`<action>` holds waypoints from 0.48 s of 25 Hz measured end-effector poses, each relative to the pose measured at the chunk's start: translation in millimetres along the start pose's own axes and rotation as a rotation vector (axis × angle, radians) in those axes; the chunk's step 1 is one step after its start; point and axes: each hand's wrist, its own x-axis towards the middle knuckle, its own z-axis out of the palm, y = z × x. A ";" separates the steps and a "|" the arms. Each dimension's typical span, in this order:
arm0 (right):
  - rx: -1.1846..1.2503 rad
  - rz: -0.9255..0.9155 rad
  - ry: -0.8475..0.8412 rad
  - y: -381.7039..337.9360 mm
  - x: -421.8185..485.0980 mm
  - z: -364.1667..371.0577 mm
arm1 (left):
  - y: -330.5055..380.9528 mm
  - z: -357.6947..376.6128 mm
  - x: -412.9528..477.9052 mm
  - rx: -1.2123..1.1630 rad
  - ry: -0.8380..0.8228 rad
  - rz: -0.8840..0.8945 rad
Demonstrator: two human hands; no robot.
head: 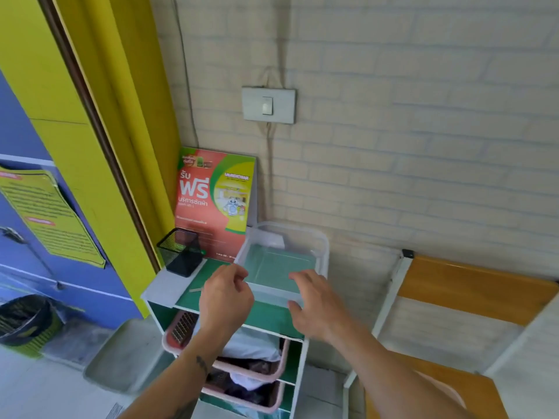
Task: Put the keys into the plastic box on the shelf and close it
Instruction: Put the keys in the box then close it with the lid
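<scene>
On shelf (187, 290), hands flanking plastic box (281, 261)

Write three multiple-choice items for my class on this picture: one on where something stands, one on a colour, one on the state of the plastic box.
1. Where is the black mesh cup?
A. left of the plastic box on the shelf top
B. inside the box
C. on the floor

2. What colour is the shelf's top surface?
A. yellow
B. green
C. blue

3. The plastic box is
A. lidded
B. open
C. upside down

Answers:
1 A: the black mesh cup stands left of the plastic box.
2 B: the shelf top is green.
3 B: no lid covers it; the left hand and right hand are at its near rim.
</scene>
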 end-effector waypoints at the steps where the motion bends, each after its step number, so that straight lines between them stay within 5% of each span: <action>1: -0.031 0.005 -0.005 -7.7 4.8 6.3 | -12.0 -3.3 8.2 0.010 -0.013 0.003; 6: -0.176 0.056 -0.061 -30.2 24.5 25.5 | -62.3 1.7 40.8 0.142 -0.094 0.032; 12: -0.322 0.028 -0.114 -32.3 32.5 34.0 | -103.4 16.9 55.4 0.397 -0.424 -0.052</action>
